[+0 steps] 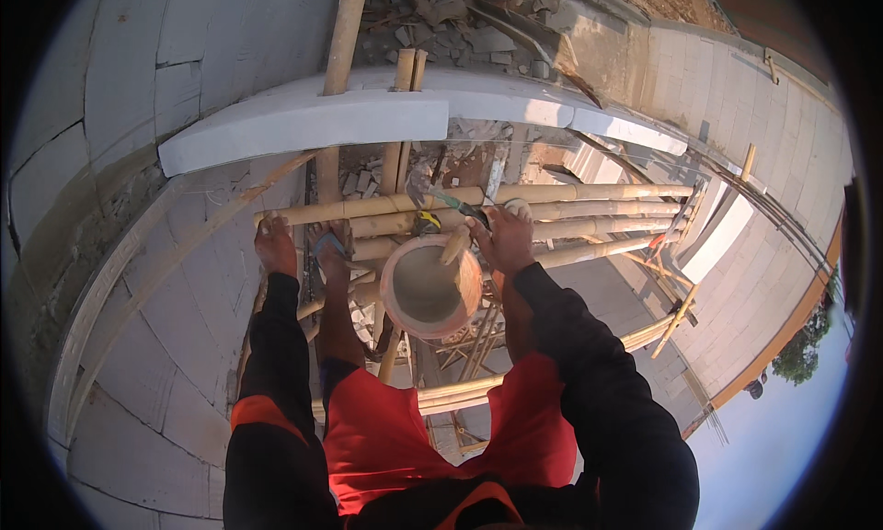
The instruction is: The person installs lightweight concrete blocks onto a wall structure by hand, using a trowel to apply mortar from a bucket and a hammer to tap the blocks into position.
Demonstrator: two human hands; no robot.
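Observation:
My left hand point(276, 245) is at the left end of a bamboo pole point(368, 205), its fingers curled over it. My right hand point(508, 239) is closed on the dark end of a tool point(451, 200) with a green and black handle. The tool's grey head points left, over the poles; its exact kind is unclear. Just left of that hand stands a round bucket point(391, 296) of wet grey mortar point(425, 286). A wooden-looking handle point(454, 246) leans on its rim. A small yellow and black item point(429, 219) lies on the poles behind the bucket.
My feet, the left in a sandal point(329, 245), rest on the bamboo scaffold, with gaps showing lower poles. Ahead runs a wall topped with pale blocks point(313, 125). A block wall point(138, 346) rises at left. Rubble point(441, 38) lies beyond; upright poles point(403, 79) stand ahead.

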